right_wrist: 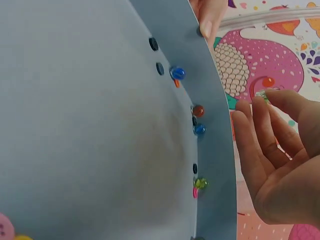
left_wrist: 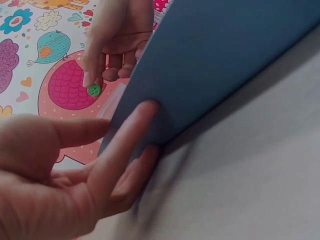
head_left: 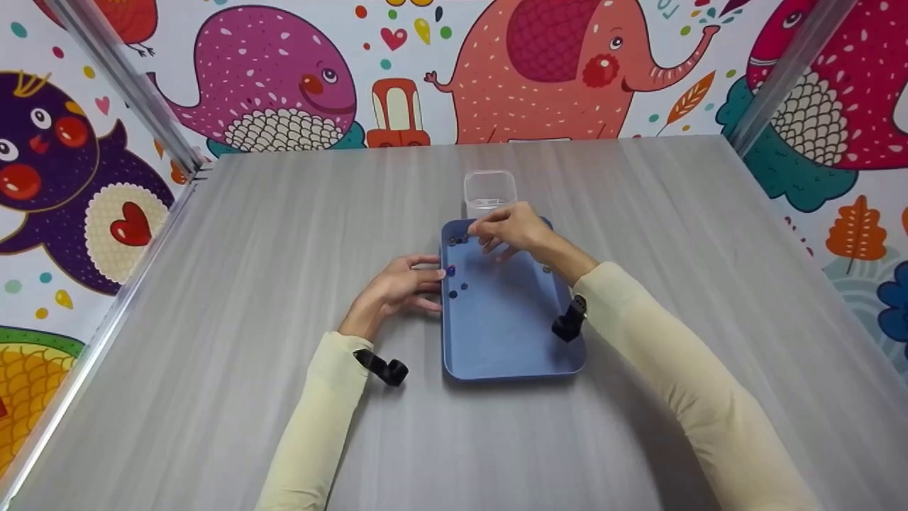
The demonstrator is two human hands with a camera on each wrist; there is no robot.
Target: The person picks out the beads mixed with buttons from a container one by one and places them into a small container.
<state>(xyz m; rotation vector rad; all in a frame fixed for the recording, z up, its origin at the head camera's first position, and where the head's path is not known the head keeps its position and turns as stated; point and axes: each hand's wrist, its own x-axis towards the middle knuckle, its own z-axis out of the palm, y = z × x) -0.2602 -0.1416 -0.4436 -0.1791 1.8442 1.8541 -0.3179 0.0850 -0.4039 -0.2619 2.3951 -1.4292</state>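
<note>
A blue tray [head_left: 507, 341] lies on the table, with small round buttons and shiny beads along its left side. My left hand [head_left: 406, 285] holds the tray's left wall; its thumb is at the rim and its fingers touch the outside [left_wrist: 131, 132]. Above the tray's far left corner, my right hand [head_left: 514, 226] pinches a small green button [left_wrist: 93, 90] between thumb and finger. In the right wrist view, a blue bead [right_wrist: 177, 73], a reddish-brown bead [right_wrist: 198, 111], a yellow-green bead [right_wrist: 201, 183] and dark buttons [right_wrist: 153, 44] line the tray wall.
Just behind the tray stands a clear plastic container [head_left: 489, 186]. A pink button [right_wrist: 5, 227] and a yellow one [right_wrist: 22, 237] show at the tray's other side in the right wrist view. A grey table [head_left: 298, 213] lies beneath, with cartoon-printed walls [head_left: 539, 71] around it.
</note>
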